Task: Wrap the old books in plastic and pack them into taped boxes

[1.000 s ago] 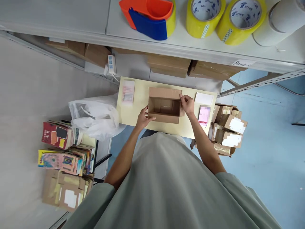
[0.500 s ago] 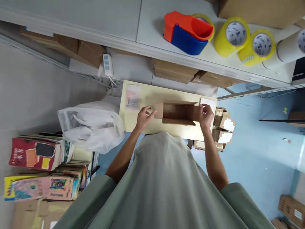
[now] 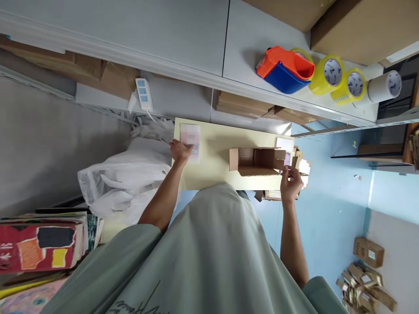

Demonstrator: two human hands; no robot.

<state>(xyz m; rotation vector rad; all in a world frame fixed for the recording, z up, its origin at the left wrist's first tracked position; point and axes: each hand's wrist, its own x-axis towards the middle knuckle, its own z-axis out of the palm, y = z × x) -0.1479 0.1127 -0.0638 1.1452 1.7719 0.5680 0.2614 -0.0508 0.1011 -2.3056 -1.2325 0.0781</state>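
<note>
An open cardboard box [image 3: 258, 172] stands on the cream tabletop [image 3: 216, 168], its end flaps spread outward. My right hand [image 3: 291, 184] is at the box's right end, thumb and fingers pinched at the corner of that flap. Close behind the flap lies a phone [image 3: 287, 158] with a lit screen, partly hidden. At the table's left end my left hand [image 3: 180, 152] closes on the left edge of a flat pink-and-white packet [image 3: 190, 134], thumb over its top. The fingers on the packet's outer side are partly hidden.
Above the table, a grey shelf [image 3: 183, 43] carries a red-and-blue tape dispenser [image 3: 284, 72] and yellow tape rolls [image 3: 327, 75]. A white plastic bag [image 3: 127, 174] bulges at the table's left. Stacked books [image 3: 39, 244] stand lower left; cartons [image 3: 303, 168] sit beyond the right end.
My left hand has left the box and moved left onto the packet. The box has shifted right and nearer me, with my right hand at its flap. The view has also shifted.
</note>
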